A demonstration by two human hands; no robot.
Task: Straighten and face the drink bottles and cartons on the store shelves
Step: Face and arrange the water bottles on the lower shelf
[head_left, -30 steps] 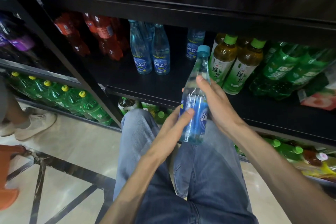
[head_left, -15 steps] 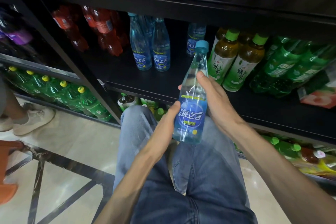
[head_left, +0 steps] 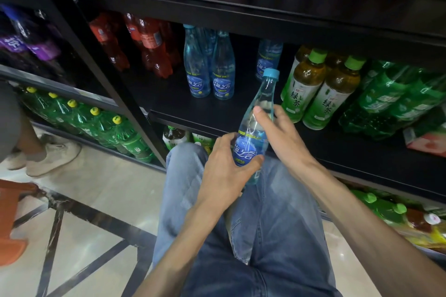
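Note:
I hold a clear blue bottle with a blue cap and a round blue label in front of the middle shelf, tilted to the right. My left hand grips its lower body over the label. My right hand wraps its upper body from behind, thumb on the front. Two matching blue bottles stand upright on the shelf with labels facing out, and a third blue bottle stands further back. Green tea bottles stand to the right.
Red soda bottles stand at the shelf's left, green soda packs at its right, beside a pink carton. Green bottles with yellow caps fill the lower left shelf. Another person's shoes stand on the floor at left. My jeans-clad knees are below.
The bottle was turned until its round label faces me. My left hand closed around the lower body, and the bottle tilted more to the right.

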